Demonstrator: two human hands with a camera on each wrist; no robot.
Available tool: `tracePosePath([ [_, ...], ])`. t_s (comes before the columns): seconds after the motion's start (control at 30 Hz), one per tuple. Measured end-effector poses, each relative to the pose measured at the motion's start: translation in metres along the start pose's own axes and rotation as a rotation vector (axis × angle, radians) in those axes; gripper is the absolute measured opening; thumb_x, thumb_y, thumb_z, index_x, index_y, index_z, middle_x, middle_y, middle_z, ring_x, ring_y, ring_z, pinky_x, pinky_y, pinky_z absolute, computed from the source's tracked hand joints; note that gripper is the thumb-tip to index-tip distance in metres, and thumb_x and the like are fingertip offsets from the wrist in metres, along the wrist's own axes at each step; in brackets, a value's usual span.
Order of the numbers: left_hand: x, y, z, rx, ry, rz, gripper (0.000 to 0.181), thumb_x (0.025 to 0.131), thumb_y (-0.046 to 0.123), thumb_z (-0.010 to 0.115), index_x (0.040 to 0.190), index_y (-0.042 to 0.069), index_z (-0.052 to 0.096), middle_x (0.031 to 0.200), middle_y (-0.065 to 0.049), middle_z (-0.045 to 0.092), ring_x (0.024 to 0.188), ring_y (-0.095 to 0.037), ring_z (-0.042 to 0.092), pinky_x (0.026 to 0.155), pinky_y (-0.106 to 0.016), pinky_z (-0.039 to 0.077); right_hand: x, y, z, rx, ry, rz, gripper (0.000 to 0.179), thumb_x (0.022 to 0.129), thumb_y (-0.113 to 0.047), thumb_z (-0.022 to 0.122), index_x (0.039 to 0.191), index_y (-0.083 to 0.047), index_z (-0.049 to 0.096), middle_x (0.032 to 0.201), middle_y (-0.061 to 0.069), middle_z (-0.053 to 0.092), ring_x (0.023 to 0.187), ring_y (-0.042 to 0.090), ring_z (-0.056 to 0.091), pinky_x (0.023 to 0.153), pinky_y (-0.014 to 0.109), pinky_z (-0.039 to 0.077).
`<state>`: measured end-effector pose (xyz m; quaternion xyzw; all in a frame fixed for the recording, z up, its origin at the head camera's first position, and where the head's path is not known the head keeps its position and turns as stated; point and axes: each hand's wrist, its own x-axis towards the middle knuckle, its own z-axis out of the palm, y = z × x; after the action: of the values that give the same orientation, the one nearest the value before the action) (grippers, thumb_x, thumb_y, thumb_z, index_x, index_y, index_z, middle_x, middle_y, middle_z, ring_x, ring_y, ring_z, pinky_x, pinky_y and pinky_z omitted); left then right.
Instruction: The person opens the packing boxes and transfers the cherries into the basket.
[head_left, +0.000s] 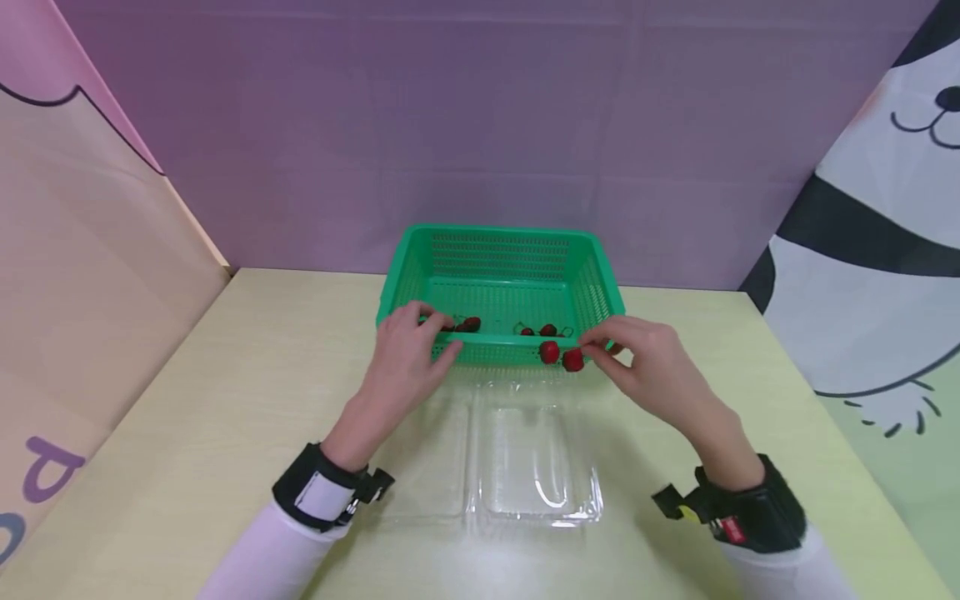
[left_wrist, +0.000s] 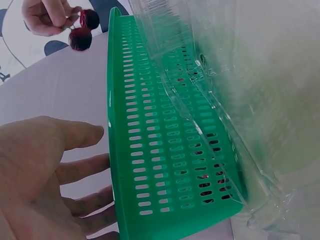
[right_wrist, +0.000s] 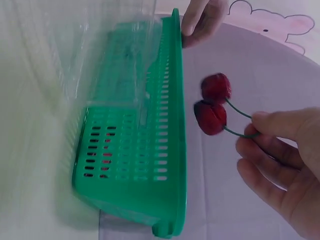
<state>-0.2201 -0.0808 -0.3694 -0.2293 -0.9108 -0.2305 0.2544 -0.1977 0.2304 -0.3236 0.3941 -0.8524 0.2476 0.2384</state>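
Observation:
My right hand point(head_left: 652, 362) pinches the green stems of a pair of red cherries point(right_wrist: 212, 117) between thumb and fingertips. The cherries hang in front of the near right rim of a green plastic basket point(head_left: 517, 350). My left hand point(head_left: 405, 350) is at the basket's near left rim, fingers reaching over it and thumb apart, with nothing gripped. More cherries point(head_left: 547, 331) lie inside the basket, some close to the left fingers. A clear plastic clamshell box point(head_left: 525, 467) lies unfolded on the table in front of the basket, below and between both hands.
The pale wooden table point(head_left: 247, 392) runs back to a purple cloth wall point(head_left: 487, 117) right behind the basket. Printed cloth panels stand at the left and right, the right one with a panda figure point(head_left: 885, 250).

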Motion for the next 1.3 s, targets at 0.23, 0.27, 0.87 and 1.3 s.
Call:
tracePosePath([
  [0.23,-0.002,0.0,-0.001,0.017,-0.063,-0.038,0.029,0.088,0.025,0.076,0.11,0.008,0.07,0.116,-0.014,0.057,0.113,-0.031,0.05,0.102,-0.045,0.03,0.005,0.016,0.005,-0.005,0.133,0.115,0.018,0.079,0.008,0.077,0.093,-0.004,0.071,0.087,-0.003,0.067,0.074,0.009,0.062,0.066,0.017,0.05],
  [0.27,-0.003,0.0,-0.001,0.02,-0.07,-0.044,0.03,0.088,0.026,0.076,0.111,0.008,0.07,0.116,-0.014,0.057,0.114,-0.031,0.05,0.101,-0.046,0.03,0.005,0.018,0.006,-0.005,0.148,0.133,0.018,0.08,0.008,0.076,0.093,-0.003,0.071,0.087,-0.003,0.067,0.075,0.009,0.062,0.067,0.017,0.05],
  [0.87,-0.005,0.001,-0.003,0.047,-0.139,-0.06,0.036,0.089,0.029,0.074,0.118,0.009,0.067,0.12,-0.013,0.055,0.116,-0.029,0.048,0.102,-0.046,0.029,0.001,0.041,0.023,-0.03,0.064,0.344,0.011,0.085,0.002,0.073,0.095,-0.004,0.073,0.088,0.0,0.068,0.078,0.018,0.064,0.071,0.037,0.052],
  [1.3,-0.009,-0.004,-0.006,0.029,-0.147,-0.049,0.043,0.089,0.029,0.074,0.125,0.007,0.063,0.127,-0.017,0.052,0.122,-0.033,0.046,0.103,-0.048,0.029,-0.015,0.048,0.02,-0.082,0.105,0.338,0.01,0.089,-0.005,0.069,0.098,-0.002,0.072,0.099,0.005,0.067,0.09,0.025,0.064,0.072,0.027,0.043],
])
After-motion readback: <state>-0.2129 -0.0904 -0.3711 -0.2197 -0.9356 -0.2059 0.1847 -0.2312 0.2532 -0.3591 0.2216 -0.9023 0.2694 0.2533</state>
